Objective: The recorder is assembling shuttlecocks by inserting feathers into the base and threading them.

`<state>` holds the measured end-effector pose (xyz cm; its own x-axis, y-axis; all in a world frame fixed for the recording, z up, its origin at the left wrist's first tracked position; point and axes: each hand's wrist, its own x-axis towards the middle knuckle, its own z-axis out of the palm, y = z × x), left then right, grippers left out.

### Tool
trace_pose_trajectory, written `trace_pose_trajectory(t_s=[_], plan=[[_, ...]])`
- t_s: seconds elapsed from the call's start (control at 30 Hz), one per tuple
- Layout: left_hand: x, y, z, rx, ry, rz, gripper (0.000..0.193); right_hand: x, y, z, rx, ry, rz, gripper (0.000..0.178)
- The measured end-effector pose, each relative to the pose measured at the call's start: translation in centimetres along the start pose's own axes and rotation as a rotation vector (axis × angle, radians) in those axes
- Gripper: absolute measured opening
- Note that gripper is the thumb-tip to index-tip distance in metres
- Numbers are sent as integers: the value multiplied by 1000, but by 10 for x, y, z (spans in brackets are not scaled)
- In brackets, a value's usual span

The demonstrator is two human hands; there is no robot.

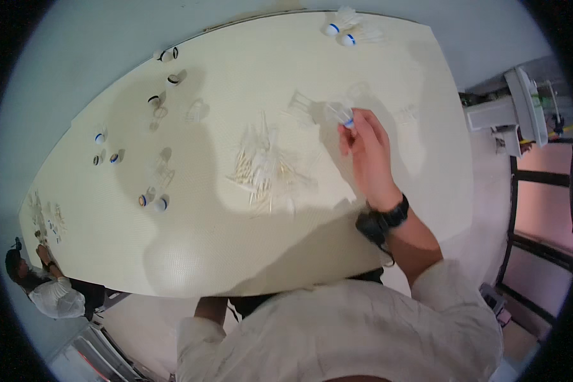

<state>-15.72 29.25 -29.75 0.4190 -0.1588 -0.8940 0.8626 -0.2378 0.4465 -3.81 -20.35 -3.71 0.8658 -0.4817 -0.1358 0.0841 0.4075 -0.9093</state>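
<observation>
My right hand (369, 149), raised over the right half of the table, pinches a shuttlecock (339, 114) with a pale translucent skirt and a blue band. Its skirt points away to the upper left, and the fingers partly cover the base. To the left of that hand lies a heap of white feathers with thin cream quills (261, 165). Of my left arm only a bit of forearm (210, 310) shows at the near table edge; the left hand itself is out of sight.
Two shuttlecocks (348, 40) lie at the far edge of the cream table (204, 254). Several small round bases, some blue-banded (161, 204), some dark-banded (172, 80), are scattered on the left. Clear openwork skirts (197, 111) lie between. Another person (51, 286) works at the far left end.
</observation>
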Motion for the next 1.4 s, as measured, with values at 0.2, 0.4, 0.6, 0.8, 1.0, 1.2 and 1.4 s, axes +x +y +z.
trace_pose_trajectory(t_s=[0.2, 0.4, 0.6, 0.8, 1.0, 1.2, 1.4], plan=[[62, -45, -41, 175, 40, 169, 41, 40, 22, 12, -77, -110, -28, 20], [5, 27, -75, 632, -51, 143, 37, 60, 9, 0, 31, -111, -28, 22], [-181, 134, -15, 1205, -135, 303, 29, 82, 16, -12, 220, -244, -3, 26], [-294, 235, 69, 771, -470, 866, 11, 76, 12, -6, 283, -260, 3, 25], [-323, 322, 131, 741, -916, 1499, 8, 86, 13, -10, 398, -341, 110, 28], [-326, 337, 198, 1455, -1125, 1776, 28, 100, 11, -26, 454, -333, 202, 25], [-299, 342, 199, 1578, -1081, 1821, 21, 105, 1, -34, 410, -409, 272, 24]])
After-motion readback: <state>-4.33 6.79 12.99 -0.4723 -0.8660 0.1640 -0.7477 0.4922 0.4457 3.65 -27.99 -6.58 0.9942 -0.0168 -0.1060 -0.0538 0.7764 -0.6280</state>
